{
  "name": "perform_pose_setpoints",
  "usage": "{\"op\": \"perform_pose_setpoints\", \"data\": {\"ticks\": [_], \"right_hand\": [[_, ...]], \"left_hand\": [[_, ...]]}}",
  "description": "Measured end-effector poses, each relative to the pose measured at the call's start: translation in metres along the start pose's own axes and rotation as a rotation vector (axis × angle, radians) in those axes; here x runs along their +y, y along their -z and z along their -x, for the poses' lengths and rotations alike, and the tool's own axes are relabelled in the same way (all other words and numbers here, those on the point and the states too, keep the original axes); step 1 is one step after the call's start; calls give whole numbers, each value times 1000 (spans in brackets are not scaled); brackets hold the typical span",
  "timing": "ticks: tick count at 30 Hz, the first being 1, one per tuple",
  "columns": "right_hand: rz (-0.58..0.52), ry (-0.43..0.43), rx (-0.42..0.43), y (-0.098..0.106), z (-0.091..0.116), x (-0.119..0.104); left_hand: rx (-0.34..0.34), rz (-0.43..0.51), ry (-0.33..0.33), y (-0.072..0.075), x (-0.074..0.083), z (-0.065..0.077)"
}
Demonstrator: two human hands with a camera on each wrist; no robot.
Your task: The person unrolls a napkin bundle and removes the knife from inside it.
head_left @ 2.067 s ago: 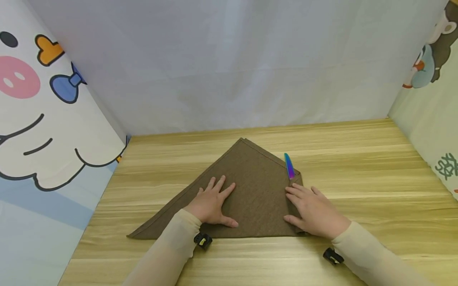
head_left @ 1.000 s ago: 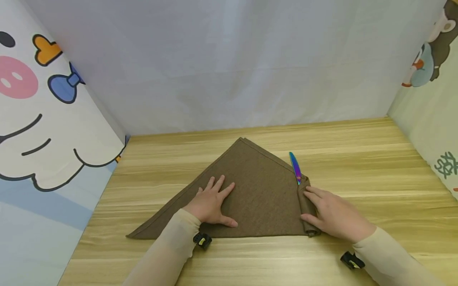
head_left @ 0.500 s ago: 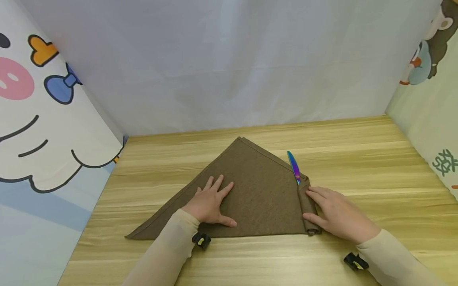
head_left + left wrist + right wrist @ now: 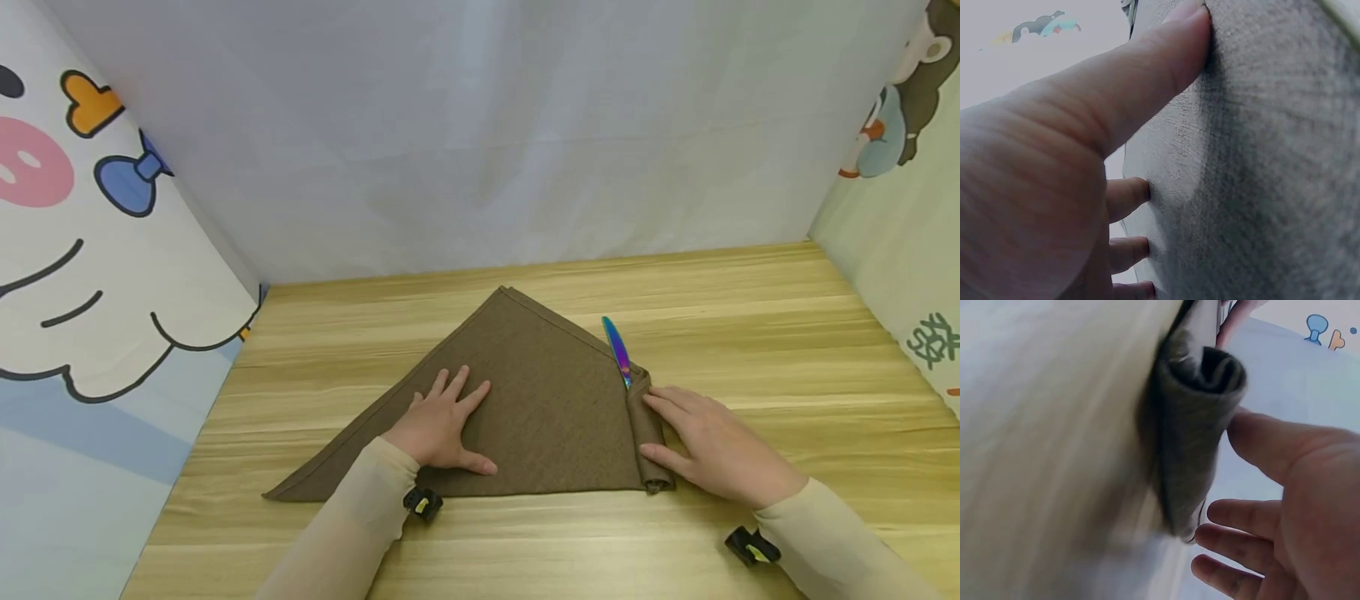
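Note:
A brown cloth napkin, folded to a point at the back, lies on the table with its right side rolled up. From the top of the roll sticks a rainbow-coloured knife blade; the rest of the knife is hidden in the cloth. My left hand presses on the napkin's middle with fingers spread. Beside the roll is my right hand, its fingertips and thumb at the roll's right side, fingers nearly straight. The right wrist view shows the roll's coiled end near the thumb.
The wood-grain table extends around the napkin. A pale curtain hangs behind it, and cartoon-printed sheets flank both sides. Each wrist wears a small black camera.
Over the earlier frames my right hand moves rightward, and the rolled edge with the knife shifts right too. Most recently the hand eases slightly off the roll. My left hand stays put.

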State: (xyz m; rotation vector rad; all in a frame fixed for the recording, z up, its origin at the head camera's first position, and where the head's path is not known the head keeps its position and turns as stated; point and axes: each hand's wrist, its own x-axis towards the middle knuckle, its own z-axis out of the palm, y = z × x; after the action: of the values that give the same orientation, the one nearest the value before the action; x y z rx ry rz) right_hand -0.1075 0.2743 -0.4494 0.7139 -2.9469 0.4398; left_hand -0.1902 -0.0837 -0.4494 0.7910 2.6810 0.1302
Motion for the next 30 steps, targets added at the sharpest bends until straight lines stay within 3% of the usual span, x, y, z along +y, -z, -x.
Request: {"op": "perform_pose_setpoints", "data": {"ticks": [7, 14, 19, 24, 30], "right_hand": [[12, -3, -33, 6, -12, -14], [58, 6, -18, 3, -17, -17], [99, 26, -21, -6, -22, -20], [106, 23, -15, -11, -22, -22], [116, 19, -2, -12, -22, -22]], "left_hand": [[-7, -48, -24, 3, 15, 3], [36, -122, -72, 5, 61, -4], [12, -179, -93, 0, 85, -14], [-19, -193, -67, -3, 94, -18], [-52, -116, -26, -3, 94, -19]]}}
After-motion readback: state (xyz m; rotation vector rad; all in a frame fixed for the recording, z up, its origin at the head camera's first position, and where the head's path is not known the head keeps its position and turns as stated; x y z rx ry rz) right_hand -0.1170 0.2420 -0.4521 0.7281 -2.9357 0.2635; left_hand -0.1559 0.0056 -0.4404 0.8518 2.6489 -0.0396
